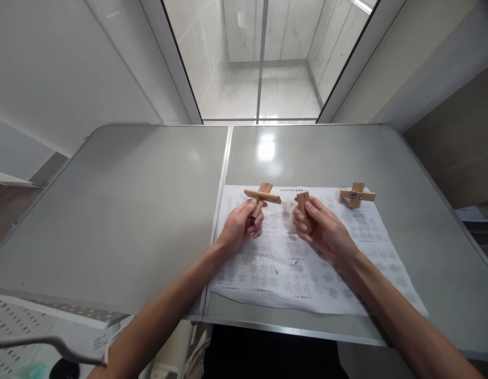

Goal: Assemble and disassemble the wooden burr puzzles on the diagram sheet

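Two wooden pieces joined in a cross [263, 196] are pinched in my left hand [242, 223], one piece lying across the other. My right hand [325, 223] is closed around a single wooden block [303, 205], which stands nearly upright with a small dark mark near its top. The two hands are apart, both above a printed paper sheet [263, 289]. Another crossed wooden assembly [357, 195], with a dark letter on it, rests at the sheet's upper right corner, touched by neither hand.
The grey table [149, 210] has a metal seam [225, 152] running front to back, left of the sheet. Behind its far edge is a glass panel [244, 63]. A perforated white surface [19, 326] and a grey cable [50, 343] show at the lower left.
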`<state>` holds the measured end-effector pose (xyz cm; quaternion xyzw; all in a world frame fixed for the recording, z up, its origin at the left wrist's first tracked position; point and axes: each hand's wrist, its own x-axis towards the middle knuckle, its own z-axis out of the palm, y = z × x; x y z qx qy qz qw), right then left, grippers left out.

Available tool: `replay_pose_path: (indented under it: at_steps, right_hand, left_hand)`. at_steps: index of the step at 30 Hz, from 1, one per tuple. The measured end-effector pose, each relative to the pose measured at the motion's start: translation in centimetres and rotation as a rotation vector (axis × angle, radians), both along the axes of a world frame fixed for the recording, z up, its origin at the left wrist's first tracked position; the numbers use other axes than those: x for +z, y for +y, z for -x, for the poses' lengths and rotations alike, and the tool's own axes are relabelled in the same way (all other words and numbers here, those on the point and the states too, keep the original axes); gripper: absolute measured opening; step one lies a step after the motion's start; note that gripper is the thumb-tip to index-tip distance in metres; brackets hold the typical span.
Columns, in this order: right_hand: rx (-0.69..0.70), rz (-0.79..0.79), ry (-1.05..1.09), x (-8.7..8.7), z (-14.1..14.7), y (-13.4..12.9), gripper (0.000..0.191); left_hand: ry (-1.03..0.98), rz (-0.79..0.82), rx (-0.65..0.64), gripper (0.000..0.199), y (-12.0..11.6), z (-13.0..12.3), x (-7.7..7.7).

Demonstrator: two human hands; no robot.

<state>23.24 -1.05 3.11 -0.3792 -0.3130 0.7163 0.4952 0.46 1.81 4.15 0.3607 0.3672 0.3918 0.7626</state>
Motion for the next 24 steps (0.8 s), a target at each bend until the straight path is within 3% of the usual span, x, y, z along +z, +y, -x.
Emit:
replay_pose_path:
  at_steps: [3, 10, 17, 24]
  right_hand:
    - [0.028, 0.005, -0.046, -0.2, -0.2, -0.1, 0.031]
    - [0.128, -0.031, -0.062, -0.4, -0.3, -0.2, 0.023]
    - [0.151, -0.094, 0.031, -0.1, -0.4, -0.2, 0.024]
    - [0.253, -0.184, 0.007, -0.5, -0.7, -0.5, 0.042]
  left_hand:
    - [-0.005, 0.000, -0.003, 0.031, 0.1, 0.0, -0.1]
    - [-0.006, -0.043, -0.013, 0.031, -0.2, -0.1, -0.2]
    - [-0.125, 0.040, -0.138, 0.026, -0.5, -0.2, -0.9]
    - [-0.167, 0.116, -0.226, 0.023, -0.5, -0.3, -1.2]
